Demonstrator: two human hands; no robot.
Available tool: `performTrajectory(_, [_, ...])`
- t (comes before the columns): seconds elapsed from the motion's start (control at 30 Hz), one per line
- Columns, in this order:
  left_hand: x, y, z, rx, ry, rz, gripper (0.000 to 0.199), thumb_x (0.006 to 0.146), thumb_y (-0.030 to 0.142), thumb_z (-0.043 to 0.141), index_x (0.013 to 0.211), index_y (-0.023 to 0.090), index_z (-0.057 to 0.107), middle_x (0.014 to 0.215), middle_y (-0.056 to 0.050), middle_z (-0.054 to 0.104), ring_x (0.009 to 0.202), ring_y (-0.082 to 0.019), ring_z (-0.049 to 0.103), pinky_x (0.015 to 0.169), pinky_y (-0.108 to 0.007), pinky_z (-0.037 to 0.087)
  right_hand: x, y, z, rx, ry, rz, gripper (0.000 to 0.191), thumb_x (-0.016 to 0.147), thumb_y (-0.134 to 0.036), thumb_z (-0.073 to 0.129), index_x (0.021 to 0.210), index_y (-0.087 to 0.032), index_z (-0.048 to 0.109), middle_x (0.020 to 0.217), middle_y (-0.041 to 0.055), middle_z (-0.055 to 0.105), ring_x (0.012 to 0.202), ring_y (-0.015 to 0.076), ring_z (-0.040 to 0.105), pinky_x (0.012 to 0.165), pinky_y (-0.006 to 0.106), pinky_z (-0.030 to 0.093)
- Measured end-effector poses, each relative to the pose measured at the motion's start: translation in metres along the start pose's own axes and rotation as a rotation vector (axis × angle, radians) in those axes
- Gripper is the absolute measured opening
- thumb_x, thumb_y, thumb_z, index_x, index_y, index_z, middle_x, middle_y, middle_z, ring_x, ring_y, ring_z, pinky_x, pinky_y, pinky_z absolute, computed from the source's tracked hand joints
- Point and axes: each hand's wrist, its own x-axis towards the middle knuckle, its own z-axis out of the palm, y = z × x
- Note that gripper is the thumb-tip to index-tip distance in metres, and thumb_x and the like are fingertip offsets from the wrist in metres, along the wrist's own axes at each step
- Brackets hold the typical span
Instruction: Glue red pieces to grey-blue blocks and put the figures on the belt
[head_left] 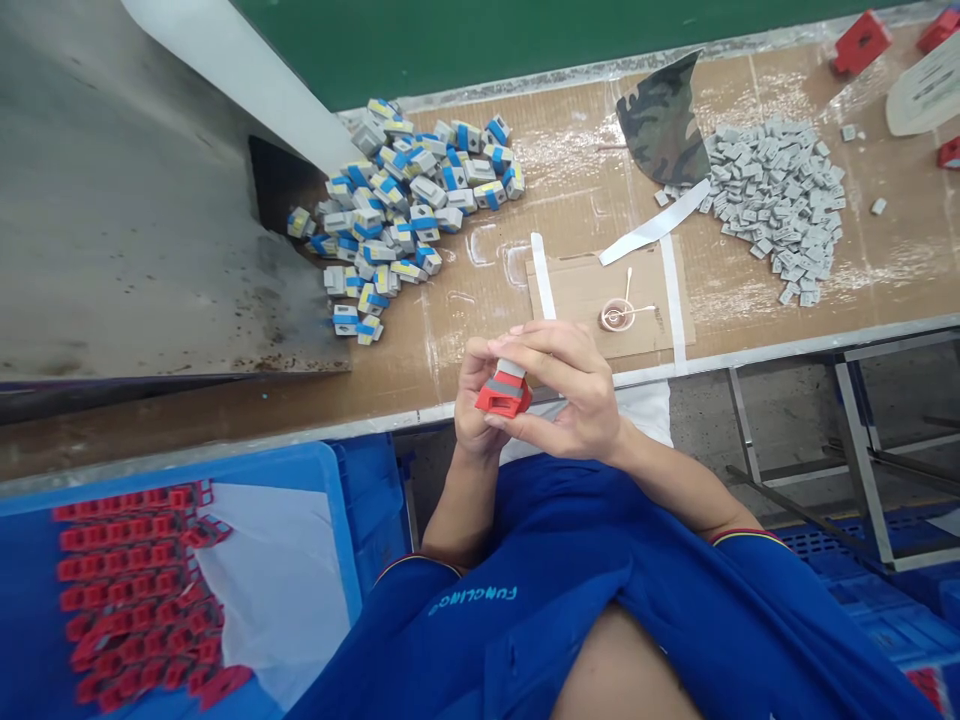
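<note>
1. Right hand (566,385) pinching a red-and-grey plastic block (504,392) between thumb and fingertips; left hand (474,395) curled against it, just above the desk (360,400) edge.
2. Support from both hands steadies the block; a firm, even pinch suits it.
3. Blue shirt (480,620) lettering reads roughly "FUNGLING".

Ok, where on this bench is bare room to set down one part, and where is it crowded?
Bare brown bench lies between the blue-and-grey blocks and the grey pieces, above the cardboard sheet. Another patch lies below the blocks, beside your left hand. Both heaps are crowded.
</note>
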Motion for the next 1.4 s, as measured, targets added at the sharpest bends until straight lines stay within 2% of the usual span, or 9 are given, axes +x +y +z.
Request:
performTrajectory(0.13, [0.007, 0.008, 0.010, 0.084, -0.118, 0.189, 0.050, 0.068, 0.057, 0.098, 0.101, 0.033, 0.070, 0.095, 0.002, 0.065, 0.075, -0.011, 0.059, 0.068, -0.024, 0.050, -0.005, 0.005, -0.002, 0.049, -0.046, 0.021, 0.050, 0.098, -0.049, 0.073, 0.141, -0.024, 0.070, 0.127, 0.0101, 0.077, 0.125, 0.0294, 0.071, 0.112, 0.050, 0.056])
performTrajectory(0.3, [0.016, 0.026, 0.009, 0.416, -0.237, 0.470, 0.045, 0.084, 0.062, 0.085, 0.114, 0.030, 0.075, 0.087, -0.001, 0.059, 0.067, -0.012, 0.051, 0.056, -0.024, 0.043, -0.012, 0.011, -0.010, 0.120, -0.063, 0.111, 0.053, 0.102, -0.055, 0.067, 0.146, -0.025, 0.065, 0.134, 0.0113, 0.075, 0.125, 0.0276, 0.072, 0.106, 0.047, 0.063])
performTrajectory(0.6, [0.010, 0.079, 0.013, 1.000, -0.316, 0.788, 0.055, 0.087, 0.042, 0.091, 0.136, 0.030, 0.071, 0.092, -0.001, 0.063, 0.071, -0.013, 0.055, 0.056, -0.024, 0.049, -0.009, 0.016, -0.028, 0.167, -0.122, 0.105, 0.053, 0.103, -0.039, 0.071, 0.154, -0.027, 0.059, 0.133, 0.0117, 0.075, 0.118, 0.0252, 0.072, 0.093, 0.042, 0.067])
performTrajectory(0.8, [0.007, 0.093, 0.022, 1.183, -0.331, 0.839, 0.048, 0.091, 0.038, 0.088, 0.133, 0.026, 0.070, 0.093, -0.001, 0.063, 0.072, -0.013, 0.059, 0.061, -0.025, 0.053, -0.008, 0.017, -0.030, 0.178, -0.164, 0.101, 0.052, 0.104, -0.036, 0.069, 0.154, -0.025, 0.058, 0.122, 0.0087, 0.076, 0.098, 0.0190, 0.071, 0.086, 0.037, 0.065])
performTrajectory(1.07, [0.018, 0.112, 0.031, 1.195, -0.428, 0.752, 0.040, 0.093, 0.042, 0.084, 0.125, 0.022, 0.071, 0.088, -0.002, 0.068, 0.073, -0.015, 0.061, 0.064, -0.026, 0.051, 0.000, -0.007, -0.044, 0.103, -0.162, 0.181, 0.059, 0.104, -0.028, 0.068, 0.160, -0.023, 0.051, 0.118, 0.0095, 0.078, 0.097, 0.0187, 0.075, 0.087, 0.034, 0.066])
performTrajectory(1.13, [0.036, 0.121, 0.034, 1.215, -0.450, 0.714, 0.039, 0.093, 0.044, 0.084, 0.122, 0.021, 0.072, 0.089, -0.002, 0.069, 0.073, -0.015, 0.061, 0.065, -0.027, 0.049, 0.003, -0.012, -0.059, 0.068, -0.128, 0.203, 0.061, 0.103, -0.027, 0.069, 0.162, -0.025, 0.049, 0.123, 0.0105, 0.079, 0.099, 0.0193, 0.077, 0.090, 0.035, 0.067])
performTrajectory(1.2, [0.072, 0.129, 0.037, 1.238, -0.433, 0.672, 0.038, 0.092, 0.047, 0.084, 0.116, 0.020, 0.073, 0.089, -0.002, 0.070, 0.073, -0.016, 0.061, 0.066, -0.027, 0.047, 0.001, -0.008, -0.078, 0.037, -0.041, 0.234, 0.057, 0.103, -0.028, 0.069, 0.158, -0.027, 0.054, 0.122, 0.0101, 0.081, 0.097, 0.0199, 0.079, 0.088, 0.037, 0.068])
performTrajectory(1.3, [0.160, 0.136, 0.050, 1.276, -0.371, 0.562, 0.038, 0.085, 0.049, 0.086, 0.106, 0.020, 0.073, 0.090, -0.002, 0.070, 0.075, -0.018, 0.059, 0.069, -0.029, 0.046, -0.010, 0.020, -0.107, -0.066, 0.140, 0.403, 0.041, 0.103, -0.030, 0.067, 0.144, -0.023, 0.067, 0.114, 0.0107, 0.083, 0.092, 0.0205, 0.080, 0.082, 0.037, 0.068])
performTrajectory(1.4, [0.261, 0.138, 0.077, 1.251, -0.231, 0.487, 0.028, 0.080, 0.035, 0.086, 0.094, 0.019, 0.069, 0.091, -0.003, 0.069, 0.083, -0.020, 0.060, 0.081, -0.035, 0.049, -0.029, 0.060, -0.126, -0.155, 0.275, 0.630, 0.036, 0.103, -0.040, 0.066, 0.130, -0.017, 0.075, 0.107, 0.0134, 0.085, 0.094, 0.0237, 0.082, 0.085, 0.040, 0.069])
